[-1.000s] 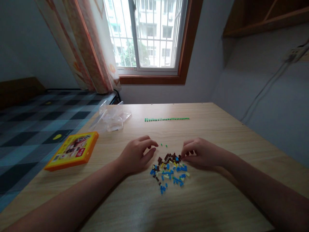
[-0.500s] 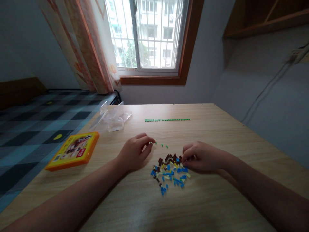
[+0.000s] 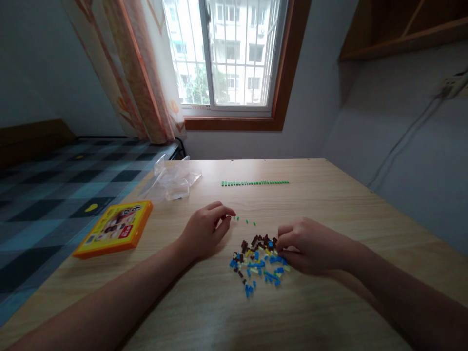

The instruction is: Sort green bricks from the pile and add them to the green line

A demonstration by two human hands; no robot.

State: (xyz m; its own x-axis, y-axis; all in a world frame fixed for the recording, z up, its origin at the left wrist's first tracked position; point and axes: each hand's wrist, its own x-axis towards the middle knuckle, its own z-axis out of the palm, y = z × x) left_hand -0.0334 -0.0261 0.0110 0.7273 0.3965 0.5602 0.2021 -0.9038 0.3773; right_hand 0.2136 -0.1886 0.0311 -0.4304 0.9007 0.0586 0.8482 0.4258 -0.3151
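Head view showed your left hand (image 3: 204, 229) resting on the table (image 3: 329, 195), its thumb and forefinger drawn close just beside the loose green pieces (image 3: 245, 221). I could not tell whether they pinched one. Your right hand (image 3: 310, 243) curled against the right edge of the brick pile (image 3: 258, 258), and its grip was hidden.

Honestly nothing here is readable. The yellow-orange box (image 3: 114, 228) on the surface (image 3: 329, 204) has printed characters along its top edge plus a small red label, but both are way too blurry and small to read.
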